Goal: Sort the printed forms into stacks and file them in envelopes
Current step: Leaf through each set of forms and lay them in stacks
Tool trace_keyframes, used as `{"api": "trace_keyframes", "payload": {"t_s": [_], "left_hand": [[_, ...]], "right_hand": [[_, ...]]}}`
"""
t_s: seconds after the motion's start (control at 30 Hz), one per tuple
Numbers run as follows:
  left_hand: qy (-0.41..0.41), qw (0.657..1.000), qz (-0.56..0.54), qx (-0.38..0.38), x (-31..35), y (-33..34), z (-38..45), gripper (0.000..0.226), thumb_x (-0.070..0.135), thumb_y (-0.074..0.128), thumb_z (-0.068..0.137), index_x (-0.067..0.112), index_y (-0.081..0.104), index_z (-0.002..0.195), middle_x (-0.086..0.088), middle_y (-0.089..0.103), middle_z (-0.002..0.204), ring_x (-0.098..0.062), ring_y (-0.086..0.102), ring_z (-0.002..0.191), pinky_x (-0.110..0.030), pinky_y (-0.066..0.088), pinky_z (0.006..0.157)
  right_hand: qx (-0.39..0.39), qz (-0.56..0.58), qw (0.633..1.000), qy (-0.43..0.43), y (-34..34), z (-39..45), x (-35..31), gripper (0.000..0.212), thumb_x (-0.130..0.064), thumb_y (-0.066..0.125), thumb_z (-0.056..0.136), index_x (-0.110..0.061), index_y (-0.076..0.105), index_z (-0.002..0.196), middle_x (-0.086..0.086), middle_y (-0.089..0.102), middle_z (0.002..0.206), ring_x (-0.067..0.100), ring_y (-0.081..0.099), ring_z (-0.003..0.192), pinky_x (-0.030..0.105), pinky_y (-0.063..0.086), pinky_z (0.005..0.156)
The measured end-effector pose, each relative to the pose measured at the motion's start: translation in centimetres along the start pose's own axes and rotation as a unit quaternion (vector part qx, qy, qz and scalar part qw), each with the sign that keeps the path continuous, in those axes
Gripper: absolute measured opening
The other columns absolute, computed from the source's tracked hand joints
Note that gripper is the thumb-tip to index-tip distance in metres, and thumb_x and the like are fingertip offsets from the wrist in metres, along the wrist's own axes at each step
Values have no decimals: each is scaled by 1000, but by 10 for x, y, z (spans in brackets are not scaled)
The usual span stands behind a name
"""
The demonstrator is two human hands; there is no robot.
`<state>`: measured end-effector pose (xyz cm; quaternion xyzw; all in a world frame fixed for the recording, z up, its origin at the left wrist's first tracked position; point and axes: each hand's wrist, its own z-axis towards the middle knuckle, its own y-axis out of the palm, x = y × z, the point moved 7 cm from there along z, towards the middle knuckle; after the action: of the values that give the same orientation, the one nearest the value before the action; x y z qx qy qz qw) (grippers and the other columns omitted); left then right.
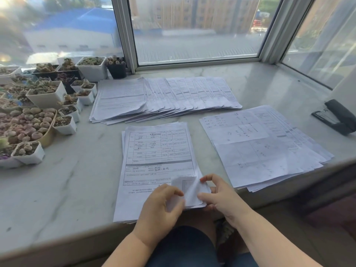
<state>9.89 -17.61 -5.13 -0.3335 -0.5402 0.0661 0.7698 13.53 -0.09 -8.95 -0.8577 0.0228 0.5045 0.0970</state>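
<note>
Many small white pots (46, 95) with succulents, crowded at the left on the pale marble sill (57, 180). One dark pot (117, 69) close to the window frame (128, 35). A tan oval bowl (47, 135) full of round pinkish plants, near the front. Black stapler (336, 117) far right, lying flat. Outside, a blue roof (86, 20) and a brown building (212, 10).

Near stack of printed forms (157, 166), face up, ruled table uppermost, its lower right corner curled upward; fanned row of forms (165, 99) behind it, sheets overlapping rightward; third stack (265, 147) to the right, angled, blank backs uppermost with print showing through, edges loosely splayed.
</note>
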Motion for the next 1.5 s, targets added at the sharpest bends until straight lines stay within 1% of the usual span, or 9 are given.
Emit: {"api": "trace_keyframes", "payload": {"t_s": [0.23,0.47,0.63,0.83,1.07,1.17,1.23,1.37,1.5], "left_hand": [[-49,998,-23,-17,-10,-9,7,6,19,72,82,26,71,82,11,67,75,-11,61,73,-30,48,73],[-9,999,-8,39,-4,-11,3,57,4,58,89,34,38,134,12,54,68,3,53,64,-5,39,60],[24,998,50,-3,4,-4,3,20,23,68,84,30,69,103,15,61,89,-1,56,83,-13,42,74],[2,995,80,-67,-2,2,6,30,47,73,77,30,73,101,12,61,97,-3,54,92,-13,41,81],[4,998,55,-35,-3,-7,7,19,23,64,89,30,68,107,22,62,93,1,58,87,-12,39,76],[-7,999,38,-16,-6,-8,4,61,18,63,87,34,35,139,24,55,82,3,55,75,-5,38,69],[-20,999,27,6,-6,-9,3,55,16,62,88,38,37,132,17,46,66,-1,51,66,-9,37,60],[-21,999,-9,34,-3,-11,5,29,17,60,86,39,53,69,16,51,62,-3,47,61,-13,33,57],[2,998,2,-59,1,1,-2,12,27,73,81,34,74,91,22,64,93,2,59,94,-14,45,82]], "right_hand": [[-10,40,999,15,1,6,1,18,-12,66,85,-26,70,97,5,68,104,23,63,83,24,52,58],[-53,69,996,31,-2,4,0,32,-3,66,85,-26,69,107,12,66,112,24,68,92,24,55,64],[-27,38,999,3,-1,7,-3,39,0,67,81,-26,66,111,17,69,100,21,70,80,25,53,59],[17,-8,999,-30,-2,8,-8,39,-7,69,82,-34,66,110,7,63,85,17,63,71,20,49,53],[27,-30,999,-6,-4,8,-9,26,-26,57,96,-36,58,120,-6,63,110,15,63,100,25,58,74],[126,-102,986,-44,-32,6,-26,10,-25,54,97,-27,63,101,3,66,85,14,62,68,29,54,64],[159,-65,984,-44,-46,5,-37,21,-26,51,97,-14,66,89,6,65,66,11,58,50,25,50,51],[-19,22,992,121,-11,4,-40,63,-59,41,96,-1,64,101,16,74,78,21,69,58,24,52,46],[-54,-74,984,153,21,6,-31,31,-25,58,94,-3,63,116,17,69,101,26,68,78,40,60,68]]}}
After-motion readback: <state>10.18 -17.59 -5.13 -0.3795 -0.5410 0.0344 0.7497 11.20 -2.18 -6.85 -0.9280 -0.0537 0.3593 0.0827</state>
